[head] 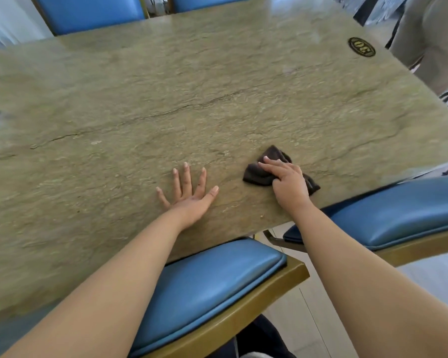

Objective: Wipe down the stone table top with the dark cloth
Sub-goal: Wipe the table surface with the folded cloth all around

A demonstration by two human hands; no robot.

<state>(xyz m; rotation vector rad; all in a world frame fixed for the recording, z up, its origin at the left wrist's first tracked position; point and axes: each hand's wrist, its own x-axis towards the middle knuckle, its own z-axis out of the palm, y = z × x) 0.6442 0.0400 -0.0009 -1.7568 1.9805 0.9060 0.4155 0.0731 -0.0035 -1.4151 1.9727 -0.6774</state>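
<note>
The greenish-tan stone table top (192, 99) fills most of the view. A crumpled dark brown cloth (259, 173) lies on it near the front edge, right of centre. My right hand (287, 179) presses down on the cloth, fingers curled over it and covering its middle. My left hand (189, 195) rests flat on the bare stone about a hand's width to the left of the cloth, palm down, fingers spread, holding nothing.
Blue padded chairs with brass-coloured frames stand at the near edge (204, 288), at the right (398, 215) and at the far side (88, 11). A black oval label (361, 47) sits on the far right corner. A person in beige (429, 34) stands beyond that corner.
</note>
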